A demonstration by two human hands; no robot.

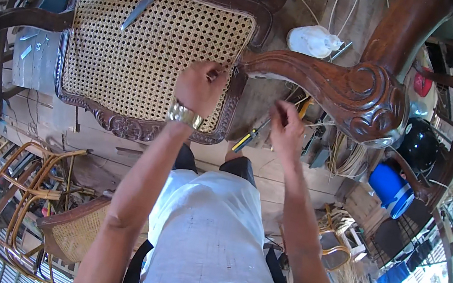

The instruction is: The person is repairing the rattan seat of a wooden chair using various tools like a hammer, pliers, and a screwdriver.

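A dark carved wooden chair lies across the bench, with a woven cane panel (145, 56) set in its frame. Over the panel's right side is my left hand (202, 86), a metal watch on its wrist. Its fingers are curled closed; whatever is in them is hidden. To the right of the frame, my right hand (287, 130) hovers over the bench beside some tools, fingers bent together as in a pinch. I cannot make out anything between them. A yellow-and-black handled screwdriver (245, 140) lies between my hands. Across the panel's top rests a flat metal blade (151, 0).
A thick carved chair leg (360, 92) juts across the right side. Behind it sits a white bag (313, 40). Coiled cane strands (350, 156) lie at the bench's right, near a blue container (391, 190). Rattan chair frames (19, 197) stand at the lower left.
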